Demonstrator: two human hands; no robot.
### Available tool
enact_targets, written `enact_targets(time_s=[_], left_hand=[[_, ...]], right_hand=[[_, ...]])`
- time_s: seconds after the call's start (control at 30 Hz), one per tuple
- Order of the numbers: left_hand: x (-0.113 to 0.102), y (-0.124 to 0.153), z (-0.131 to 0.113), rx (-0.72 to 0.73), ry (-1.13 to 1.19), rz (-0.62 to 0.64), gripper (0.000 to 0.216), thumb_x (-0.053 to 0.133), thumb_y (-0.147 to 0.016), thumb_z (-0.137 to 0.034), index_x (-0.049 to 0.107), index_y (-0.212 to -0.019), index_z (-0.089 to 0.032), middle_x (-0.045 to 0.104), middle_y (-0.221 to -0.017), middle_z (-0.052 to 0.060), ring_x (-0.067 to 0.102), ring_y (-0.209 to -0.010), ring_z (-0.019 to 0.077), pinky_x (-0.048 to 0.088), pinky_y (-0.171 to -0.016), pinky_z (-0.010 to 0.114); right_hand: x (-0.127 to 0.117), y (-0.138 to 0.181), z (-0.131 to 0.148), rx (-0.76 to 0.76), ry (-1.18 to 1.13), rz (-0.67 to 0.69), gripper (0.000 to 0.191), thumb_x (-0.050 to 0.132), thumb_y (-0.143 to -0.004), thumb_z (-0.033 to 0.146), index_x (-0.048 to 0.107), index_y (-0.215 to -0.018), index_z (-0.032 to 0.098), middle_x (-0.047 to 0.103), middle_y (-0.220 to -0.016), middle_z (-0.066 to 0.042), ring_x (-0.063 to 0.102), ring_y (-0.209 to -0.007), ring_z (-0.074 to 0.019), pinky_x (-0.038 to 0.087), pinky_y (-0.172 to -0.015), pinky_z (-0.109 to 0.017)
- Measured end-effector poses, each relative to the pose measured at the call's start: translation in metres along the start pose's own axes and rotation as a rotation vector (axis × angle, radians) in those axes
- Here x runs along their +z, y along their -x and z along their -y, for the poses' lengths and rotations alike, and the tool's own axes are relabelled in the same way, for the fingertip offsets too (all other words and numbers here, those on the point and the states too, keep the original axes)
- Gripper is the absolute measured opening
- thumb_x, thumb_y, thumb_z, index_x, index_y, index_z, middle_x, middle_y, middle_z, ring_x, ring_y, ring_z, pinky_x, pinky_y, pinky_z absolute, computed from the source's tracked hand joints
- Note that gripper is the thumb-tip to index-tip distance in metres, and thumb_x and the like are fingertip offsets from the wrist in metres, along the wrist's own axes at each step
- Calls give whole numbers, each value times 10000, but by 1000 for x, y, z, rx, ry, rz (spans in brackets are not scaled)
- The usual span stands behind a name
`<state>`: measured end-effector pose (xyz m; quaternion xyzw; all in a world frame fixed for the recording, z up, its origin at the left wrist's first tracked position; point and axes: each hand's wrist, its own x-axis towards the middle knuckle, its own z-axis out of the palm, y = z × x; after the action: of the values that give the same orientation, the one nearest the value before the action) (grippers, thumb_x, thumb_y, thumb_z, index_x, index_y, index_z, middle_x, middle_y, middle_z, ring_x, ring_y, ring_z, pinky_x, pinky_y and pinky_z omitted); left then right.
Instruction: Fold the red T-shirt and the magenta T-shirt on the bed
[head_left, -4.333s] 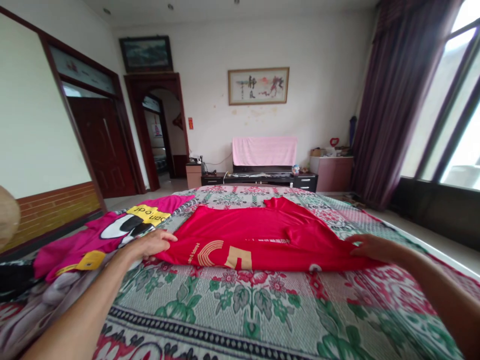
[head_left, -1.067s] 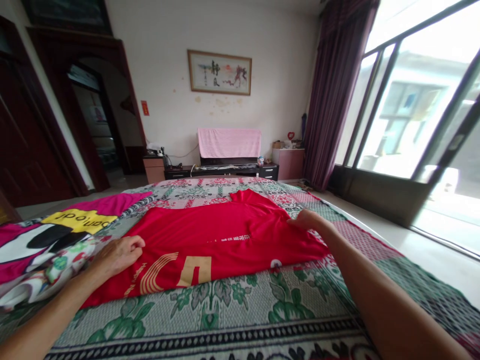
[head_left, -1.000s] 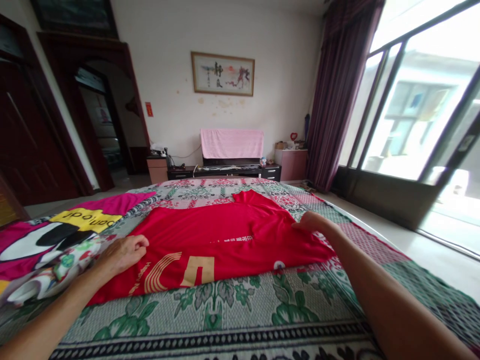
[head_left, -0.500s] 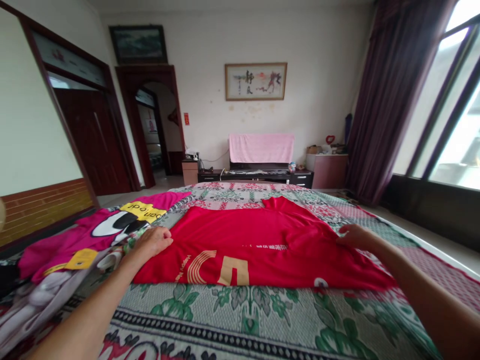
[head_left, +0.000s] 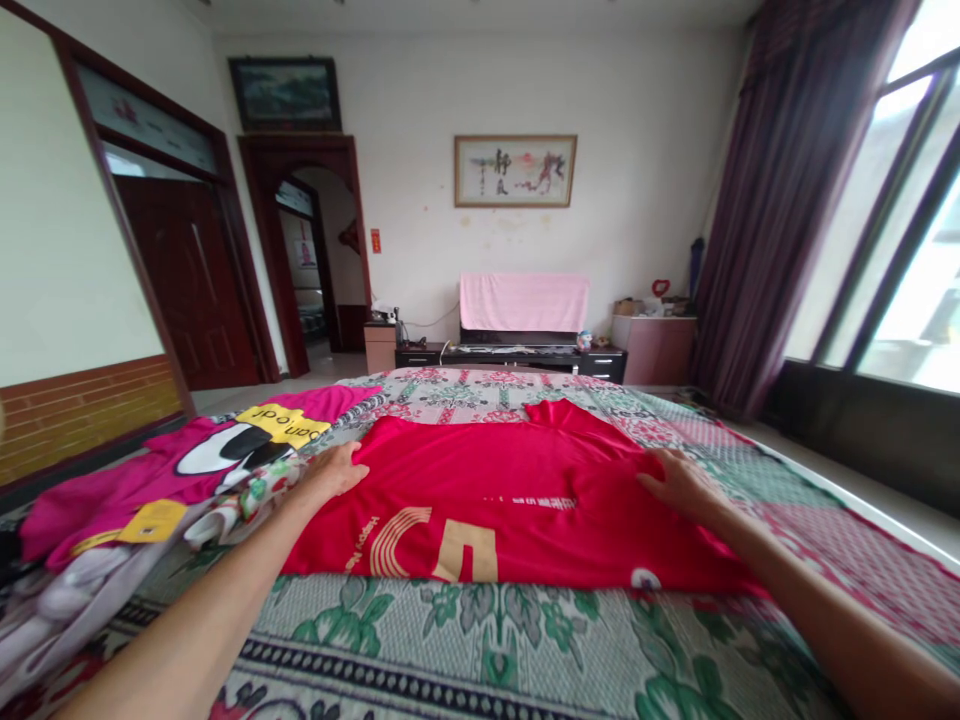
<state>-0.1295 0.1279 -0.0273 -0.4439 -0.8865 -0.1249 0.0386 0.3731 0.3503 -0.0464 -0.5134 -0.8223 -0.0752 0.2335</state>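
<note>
A red T-shirt (head_left: 450,455) lies spread sideways on the bed, folded along its near edge, with gold print and small white lettering showing. At its left edge my left hand (head_left: 337,470) is closed, the fingertips pinching the red cloth. Toward the shirt's right side my right hand (head_left: 679,485) grips a bit of fabric between thumb and fingers. The fingertips of both hands are partly hidden against the cloth.
A patterned bedspread (head_left: 495,640) covers the bed under the shirt. To the left lie a pink garment (head_left: 135,480) with a yellow panel and a white patterned garment (head_left: 255,500). Beyond the bed stands a low black cabinet (head_left: 420,357), with a pink towel (head_left: 525,300) draped above it.
Both hands have moved inward, the left one rightward and the right one leftward. The shirt's lower left and right ends have drawn in slightly. The view has tilted up a little.
</note>
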Motion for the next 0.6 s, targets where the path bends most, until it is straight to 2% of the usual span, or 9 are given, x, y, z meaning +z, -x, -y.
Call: enact_targets(time_s=[0.1, 0.17, 0.27, 0.37, 0.5, 0.6], left_hand=[[-3, 10, -1, 193, -33, -174, 404, 529, -743, -320, 622, -1109, -176, 636, -1136, 106, 582, -1045, 239, 414, -897, 286], [-8, 19, -2, 279, -48, -188, 298, 511, -746, -317, 663, -976, -205, 662, -1031, 73, 605, -948, 211, 420, -841, 268], [-15, 34, -1, 314, -22, -57, 219, 490, -738, -313, 680, -802, -225, 679, -804, 30, 615, -754, 181, 410, -694, 257], [-19, 46, 6, 341, 32, 80, 199, 512, -701, -308, 683, -720, -208, 658, -668, 14, 592, -659, 165, 369, -615, 245], [-25, 57, 18, 342, 105, 151, 231, 532, -680, -357, 683, -705, -184, 647, -653, 7, 572, -638, 155, 346, -580, 231], [-34, 62, 24, 398, 213, 294, 233, 569, -645, -379, 666, -687, -171, 627, -631, -6, 551, -623, 145, 347, -562, 216]], right_hand=[[-9, 0, 9, -117, -110, -23, 240, 543, -741, 285, 665, -892, 146, 654, -947, -138, 611, -811, -219, 460, -752, -342], [-14, 2, 26, -213, -223, 31, 163, 521, -734, 243, 659, -776, 165, 660, -810, -80, 593, -717, -169, 453, -702, -300], [-20, 8, 53, -342, -353, 171, 132, 516, -721, 205, 641, -702, 168, 645, -699, -30, 555, -630, -122, 425, -625, -251], [-27, 17, 67, -409, -406, 329, 129, 513, -712, 162, 640, -693, 169, 620, -643, 5, 518, -587, -99, 392, -577, -231], [-43, 29, 65, -423, -425, 504, 118, 524, -699, 135, 631, -669, 177, 585, -616, 39, 487, -575, -86, 371, -567, -221], [-59, 39, 58, -400, -409, 701, 90, 553, -675, 150, 637, -668, 182, 571, -606, 45, 474, -558, -81, 361, -549, -215]])
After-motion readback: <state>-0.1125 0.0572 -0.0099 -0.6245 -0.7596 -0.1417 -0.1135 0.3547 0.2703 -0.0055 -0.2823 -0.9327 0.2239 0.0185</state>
